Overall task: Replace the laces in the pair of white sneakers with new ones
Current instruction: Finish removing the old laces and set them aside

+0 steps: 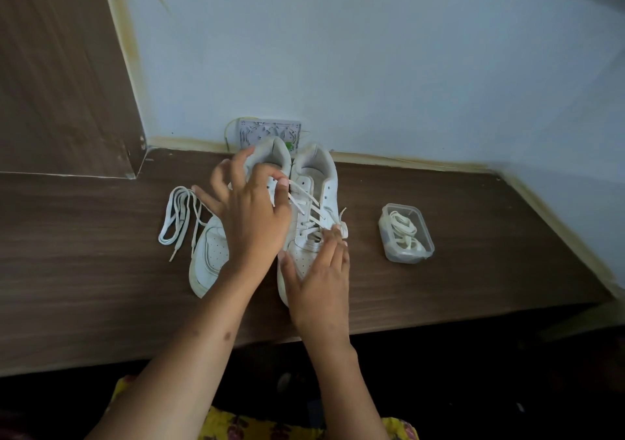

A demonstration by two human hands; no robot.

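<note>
Two white sneakers stand side by side on the brown table, toes towards me. The left sneaker (208,253) shows no lace, and a loose white lace (179,218) lies on the table to its left. The right sneaker (316,182) still has its lace (309,207) threaded through the lower eyelets. My left hand (252,214) reaches across both shoes and pinches that lace near the upper eyelets. My right hand (319,279) rests flat, fingers straight, on the right sneaker's toe. A clear plastic box (406,235) to the right holds coiled cream laces.
The wooden table (473,253) meets a pale blue wall at the back. A patterned card or packet (269,133) leans on the wall behind the shoes. A wooden panel (61,67) rises at the left. The table's front edge runs just below my forearms.
</note>
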